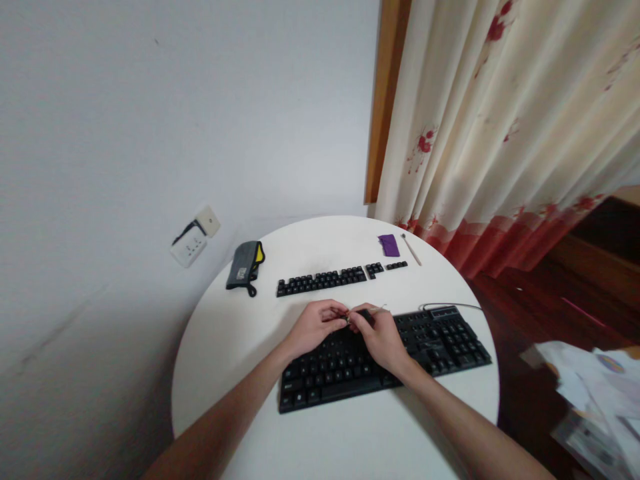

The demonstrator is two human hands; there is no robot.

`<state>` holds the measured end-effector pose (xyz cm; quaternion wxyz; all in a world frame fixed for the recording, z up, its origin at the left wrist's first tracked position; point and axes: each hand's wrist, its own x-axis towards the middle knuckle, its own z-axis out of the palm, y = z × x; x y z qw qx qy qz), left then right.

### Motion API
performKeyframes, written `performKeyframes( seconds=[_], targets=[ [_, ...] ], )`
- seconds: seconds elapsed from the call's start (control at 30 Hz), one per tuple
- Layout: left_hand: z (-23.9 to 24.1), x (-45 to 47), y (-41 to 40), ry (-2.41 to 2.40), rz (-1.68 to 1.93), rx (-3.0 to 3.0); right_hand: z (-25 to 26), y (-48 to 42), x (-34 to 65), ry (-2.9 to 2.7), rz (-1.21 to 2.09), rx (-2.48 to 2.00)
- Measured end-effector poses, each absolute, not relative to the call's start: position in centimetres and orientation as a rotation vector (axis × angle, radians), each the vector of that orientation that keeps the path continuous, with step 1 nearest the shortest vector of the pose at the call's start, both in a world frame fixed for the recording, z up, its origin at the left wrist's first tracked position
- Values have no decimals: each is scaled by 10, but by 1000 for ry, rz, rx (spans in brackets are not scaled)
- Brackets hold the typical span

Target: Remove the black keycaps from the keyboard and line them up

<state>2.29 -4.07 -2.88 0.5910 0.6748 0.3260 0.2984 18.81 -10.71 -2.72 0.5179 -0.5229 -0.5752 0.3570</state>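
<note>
A black keyboard (340, 373) lies at a slant on the white round table, with part of its upper rows hidden under my hands. Over its back edge my left hand (314, 328) is closed in a pinch on a small black keycap (345, 319), mostly covered by the fingers. My right hand (380, 335) meets it fingertip to fingertip, also pinched. A thin pale stick (384, 307) pokes out above its knuckles; its working end is hidden. Behind the hands, loose black keycaps (323, 281) stand in rows, with smaller groups (374, 269) to their right.
On the table (225, 373), a grey pouch with yellow inside (244, 267) sits at the left. A purple cloth (389, 245) and a slim brush-like stick (411, 249) lie at the back right. The keyboard cable (453, 305) runs off the right edge. Wall and curtain (450, 133) stand behind.
</note>
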Motion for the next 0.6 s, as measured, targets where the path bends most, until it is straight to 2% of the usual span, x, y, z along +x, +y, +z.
performKeyframes(
  seconds=[0.27,0.6],
  targets=[
    [-22,20,-42,690,573,1637,-26,-108,189,-1471,822,-1302],
    [-31,28,-49,821,814,1823,-36,-100,190,-1210,912,-1321]
  ],
)
